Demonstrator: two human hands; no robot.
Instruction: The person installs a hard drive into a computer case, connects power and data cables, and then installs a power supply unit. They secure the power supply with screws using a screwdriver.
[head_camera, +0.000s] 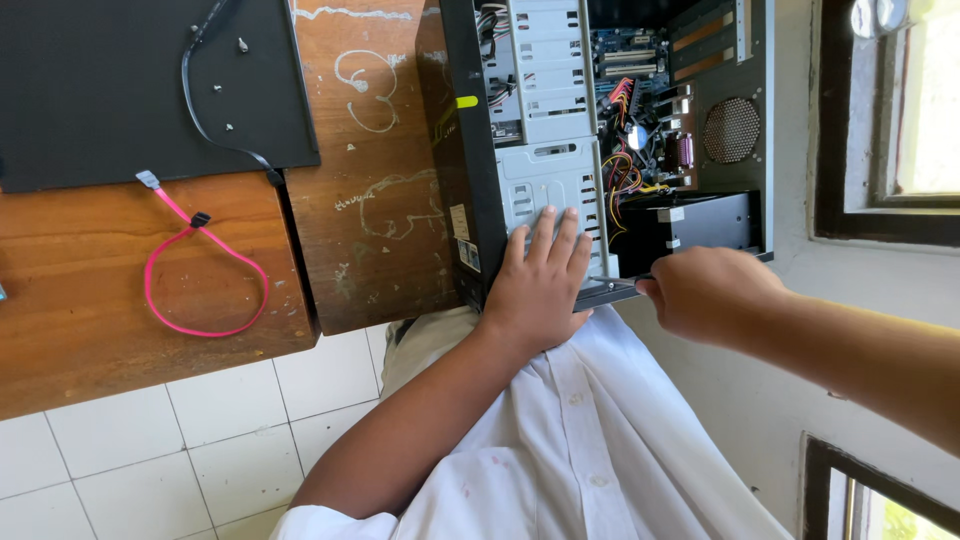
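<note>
An open black computer case (462, 150) lies on a wooden table, showing its metal drive cage (545, 70), coloured wires (625, 175) and motherboard. My left hand (538, 285) rests flat, fingers spread, on the lower part of the drive cage at the case's near edge. My right hand (712, 295) is closed around a thin dark tool (612, 287), apparently a screwdriver, whose tip points at the case's edge beside my left hand. The black power supply box (700, 222) sits just above my right hand.
A black side panel (120, 90) lies on the wooden table (70, 310) at the left, with a few loose screws (228, 85) and a black cable (200, 110) on it. A pink data cable (200, 275) loops beside it. White floor tiles lie below; a window frame (880, 120) stands at the right.
</note>
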